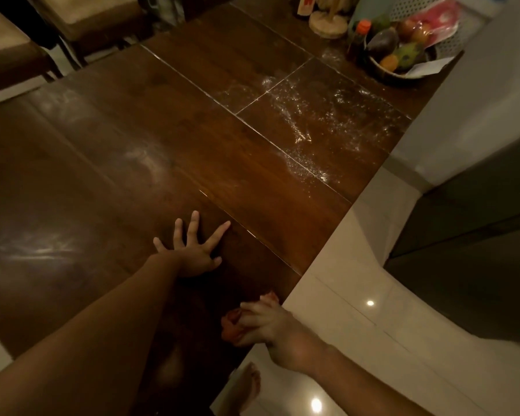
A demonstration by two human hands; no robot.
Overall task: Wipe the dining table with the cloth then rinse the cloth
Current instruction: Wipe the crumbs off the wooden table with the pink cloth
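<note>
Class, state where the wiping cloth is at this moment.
In the head view, the reddish cloth is bunched in the right hand at the near right edge of the dining table, close to the flat left hand.

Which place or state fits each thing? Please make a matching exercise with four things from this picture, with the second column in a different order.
Things:
1. left hand
2. cloth
3. white powder
4. fruit bowl

Places or states:
a. at the far right corner of the table
b. bunched in the right hand, at the near table edge
c. flat on the table, fingers spread
d. scattered across the table's seams

Pairs: 1-c, 2-b, 3-d, 4-a
</note>
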